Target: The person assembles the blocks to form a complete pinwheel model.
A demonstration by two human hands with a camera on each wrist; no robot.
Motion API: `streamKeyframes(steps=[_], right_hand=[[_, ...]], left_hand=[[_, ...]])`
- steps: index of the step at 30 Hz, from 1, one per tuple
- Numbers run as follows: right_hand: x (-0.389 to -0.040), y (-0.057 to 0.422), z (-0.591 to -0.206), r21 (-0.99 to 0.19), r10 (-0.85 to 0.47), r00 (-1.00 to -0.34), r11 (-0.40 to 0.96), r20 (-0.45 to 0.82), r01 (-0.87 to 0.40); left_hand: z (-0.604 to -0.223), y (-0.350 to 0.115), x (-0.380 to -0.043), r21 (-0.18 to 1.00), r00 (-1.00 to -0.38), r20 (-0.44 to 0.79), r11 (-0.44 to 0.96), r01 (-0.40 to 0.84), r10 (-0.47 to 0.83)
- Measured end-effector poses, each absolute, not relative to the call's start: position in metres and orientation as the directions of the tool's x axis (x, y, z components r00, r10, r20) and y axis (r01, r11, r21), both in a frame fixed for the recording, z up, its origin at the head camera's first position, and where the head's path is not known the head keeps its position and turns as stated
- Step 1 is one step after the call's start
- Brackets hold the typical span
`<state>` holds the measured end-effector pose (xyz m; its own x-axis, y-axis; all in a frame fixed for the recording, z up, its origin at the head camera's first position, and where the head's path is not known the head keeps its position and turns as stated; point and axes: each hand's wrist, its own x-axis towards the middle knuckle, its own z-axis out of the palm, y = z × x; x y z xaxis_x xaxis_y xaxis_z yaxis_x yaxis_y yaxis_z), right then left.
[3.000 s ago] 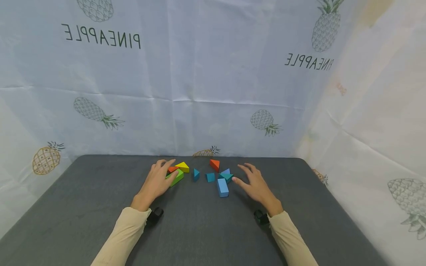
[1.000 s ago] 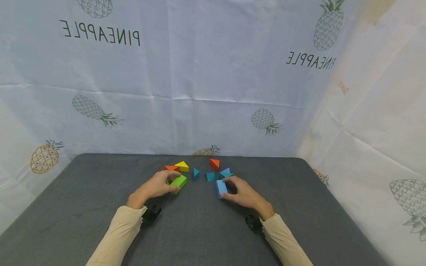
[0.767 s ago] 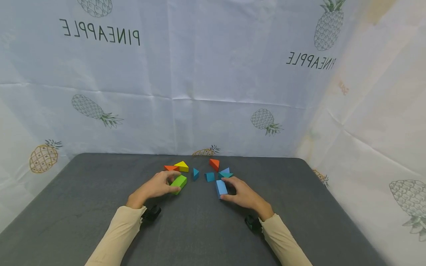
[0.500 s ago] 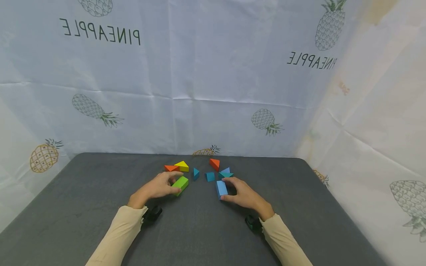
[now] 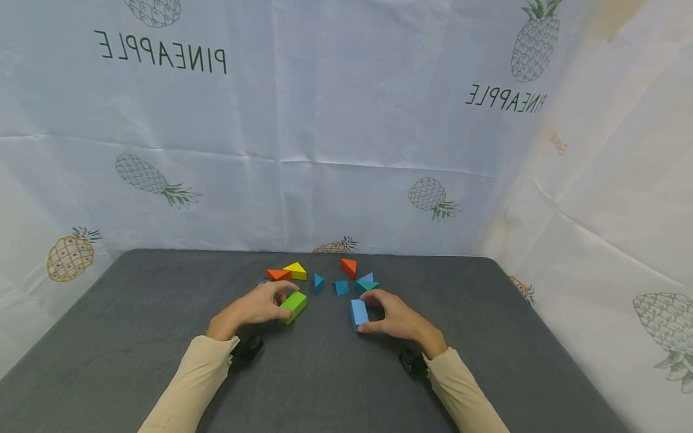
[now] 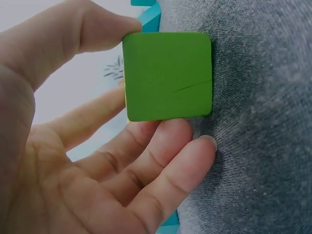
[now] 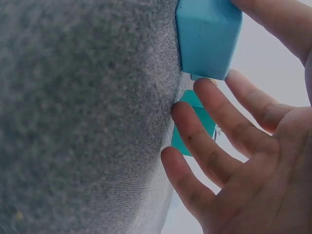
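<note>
My left hand point(image 5: 258, 305) pinches a green rectangular block point(image 5: 294, 307) on the dark table, its thumb on the near end and fingers on the far side. In the left wrist view the green block's square end point(image 6: 168, 78) faces the camera, with the thumb at one edge and fingertips at the opposite one. My right hand point(image 5: 397, 317) holds a light blue rectangular block point(image 5: 358, 314) between thumb and fingers. The right wrist view shows this blue block point(image 7: 208, 39) close on the grey surface, the other fingers spread below it.
Beyond the hands lie triangular blocks: orange point(image 5: 278, 275), yellow point(image 5: 296, 271), red-orange point(image 5: 349, 267), blue point(image 5: 319, 282) and teal point(image 5: 367, 287). A small blue block point(image 5: 341, 288) sits between the hands. A pineapple-print curtain point(image 5: 346, 120) hangs behind the table point(image 5: 319, 373).
My right hand has moved left and taken hold of the light blue block. My left hand has gripped the green block; both blocks have shifted toward me, uncovering the orange triangle.
</note>
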<state>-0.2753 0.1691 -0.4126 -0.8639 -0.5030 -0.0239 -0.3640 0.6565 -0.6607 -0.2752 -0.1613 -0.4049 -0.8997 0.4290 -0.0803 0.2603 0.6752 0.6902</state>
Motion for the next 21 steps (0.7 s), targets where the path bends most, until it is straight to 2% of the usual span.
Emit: streamKeyframes(steps=[13, 21], right_hand=[[-0.276, 0.171, -0.413, -0.647, -0.546, -0.838, 0.642, -0.009, -0.412], [-0.275, 0.169, -0.413, -0.647, -0.544, -0.839, 0.646, -0.018, -0.405]], left_hand=[[-0.403, -0.168, -0.278, 0.75, -0.855, -0.154, 0.622, 0.225, 0.495], [-0.405, -0.171, -0.28, 0.76, -0.839, -0.151, 0.604, 0.24, 0.523]])
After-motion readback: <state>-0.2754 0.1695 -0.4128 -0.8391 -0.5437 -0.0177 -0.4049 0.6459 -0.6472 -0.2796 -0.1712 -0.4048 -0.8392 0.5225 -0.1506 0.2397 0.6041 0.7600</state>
